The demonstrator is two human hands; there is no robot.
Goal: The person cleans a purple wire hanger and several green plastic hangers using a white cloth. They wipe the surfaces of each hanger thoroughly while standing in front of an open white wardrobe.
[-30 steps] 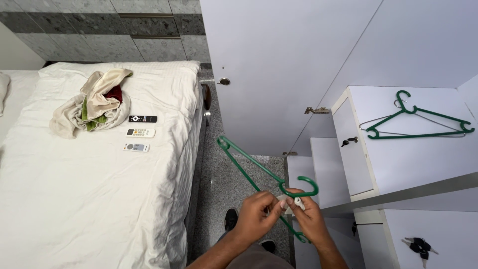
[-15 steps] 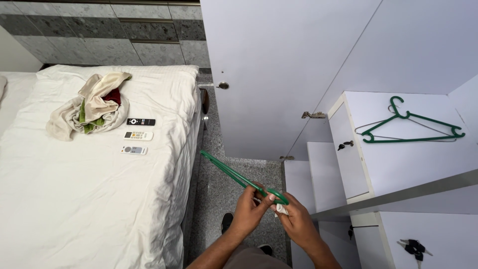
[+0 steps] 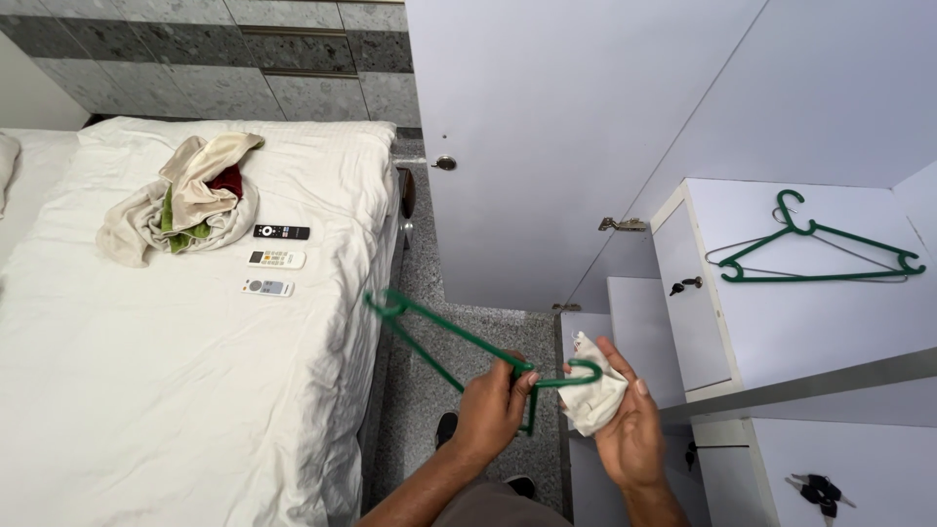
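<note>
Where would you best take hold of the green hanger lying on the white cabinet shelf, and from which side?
The green hanger on the white shelf lies flat, its hook pointing to the back wall and its long bar toward the open front edge. Probably best to reach in from that front and pinch the neck just below the hook, where the two arms meet. A thinner wire hanger lies under it, so lift only the green one.

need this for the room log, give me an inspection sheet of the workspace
surface: white bed, sheet creased
job's things: green hanger in left hand; white cloth in right hand, at the hanger's hook
clutter: clothes pile, three remotes on bed; two hangers on white cabinet; keys lower down
grips: both hands closed on their items
cables: nothing seen
surroundings: grey speckled floor, white wardrobe door
</note>
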